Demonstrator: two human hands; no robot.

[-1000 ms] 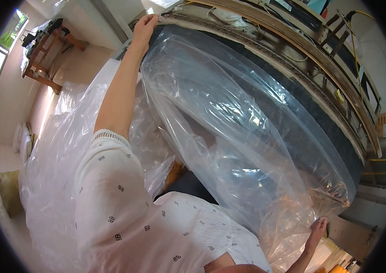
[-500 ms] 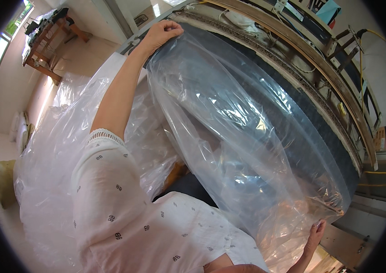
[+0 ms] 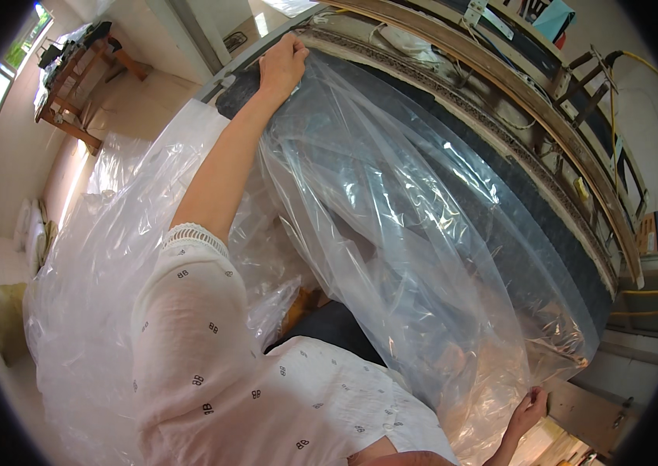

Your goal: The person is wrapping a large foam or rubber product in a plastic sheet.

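Observation:
A wide, clear plastic film lies creased across the dark work surface of a long machine and hangs down toward my body. At the far left end of that surface, my left hand is closed on the film's edge and gathers it into folds. My right hand is at the near right, its fingers pinched together by the film's lower right edge. The film's transparency makes the exact grip there hard to see, but the sheet runs up to the fingertips.
Behind the work surface runs the machine's wooden bar, with brackets and yellow cables. A large heap of clear plastic spreads at my left. Farther off stand a loaded wooden table and a yellowish sack. A wooden panel sits beyond my right hand.
My left hand has turned and closed more tightly, bunching the film into steeper folds and baring the dark surface's left corner. My right hand has moved slightly left and nearer to me.

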